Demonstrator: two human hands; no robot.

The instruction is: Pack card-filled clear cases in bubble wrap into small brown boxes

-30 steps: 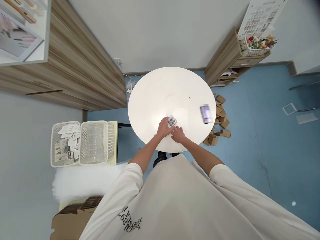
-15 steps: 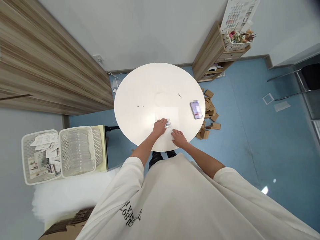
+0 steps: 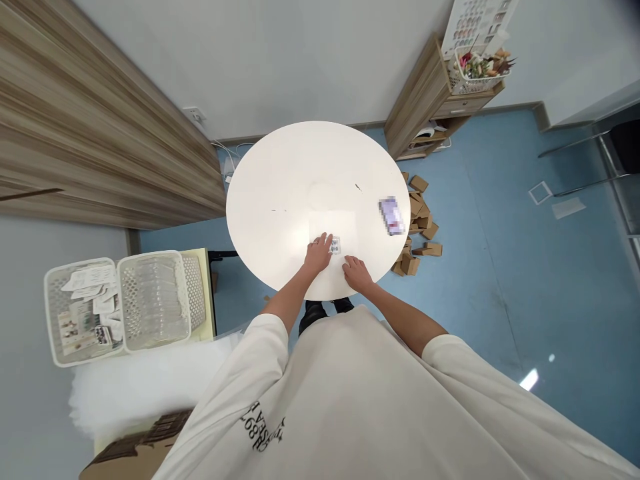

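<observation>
Head view, small packet flat, orientation unclear

Left hand touches small packet on round table.

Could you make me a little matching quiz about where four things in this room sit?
Things:
1. small card
2. blurred purple item
3. cardboard boxes
4. white baskets

Places:
A. on the blue floor right of the round table
B. on a side stand far left
C. at the left hand fingertips
D. near the table's right edge

Pairs: 1-C, 2-D, 3-A, 4-B
</observation>
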